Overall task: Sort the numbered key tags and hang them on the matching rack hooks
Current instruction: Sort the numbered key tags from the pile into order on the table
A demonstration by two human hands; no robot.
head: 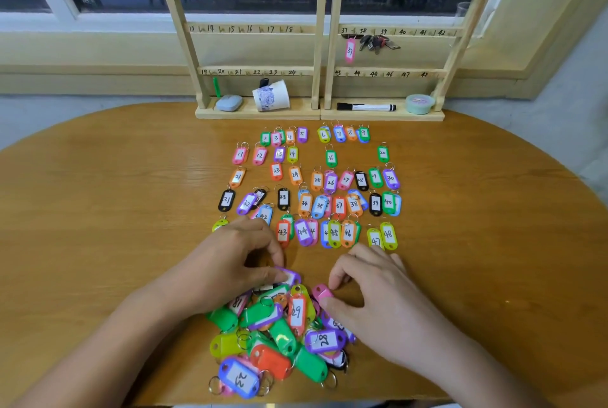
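Note:
A loose pile of coloured key tags (279,335) lies at the near edge of the wooden table (98,210). My left hand (230,263) pinches a purple tag (291,276) at the pile's far edge. A pink tag (320,292) is held between the thumb and fingers of my right hand (371,295). Beyond the hands, several numbered tags lie in sorted rows (316,184). The wooden rack (322,29) stands at the table's far edge with numbered hooks. A pink tag numbered 37 (350,50) hangs on it.
A bunch of keys (378,42) hangs on the rack beside the pink tag. On the rack's base sit a paper cup (271,96), a black marker (365,107), a grey-blue case (228,102) and a green tub (419,103). A window is behind.

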